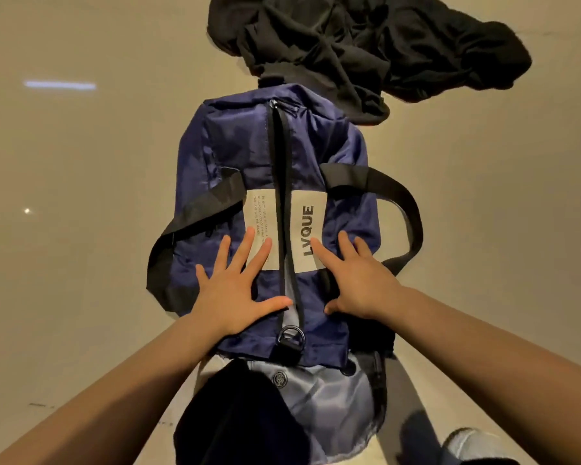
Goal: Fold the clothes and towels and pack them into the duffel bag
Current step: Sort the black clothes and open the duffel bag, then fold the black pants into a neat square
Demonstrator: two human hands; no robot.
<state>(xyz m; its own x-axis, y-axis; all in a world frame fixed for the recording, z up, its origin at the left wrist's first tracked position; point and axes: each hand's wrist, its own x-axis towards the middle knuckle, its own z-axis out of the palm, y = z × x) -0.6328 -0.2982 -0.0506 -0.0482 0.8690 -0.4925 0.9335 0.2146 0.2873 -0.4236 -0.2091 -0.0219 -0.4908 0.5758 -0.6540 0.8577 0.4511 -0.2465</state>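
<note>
Navy duffel bag (275,209) lies lengthwise on a beige surface (81,229), zip line running up its middle. Left hand (235,290) flat on the bag left of the zip, fingers spread straight, gripping nothing. Right hand (356,280) flat right of the zip, fingers spread, touching the white label (307,236). Black clothes (366,45) heaped just beyond the bag's far end.

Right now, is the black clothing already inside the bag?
No, the black clothing lies in a heap on the surface beyond the bag.
</note>
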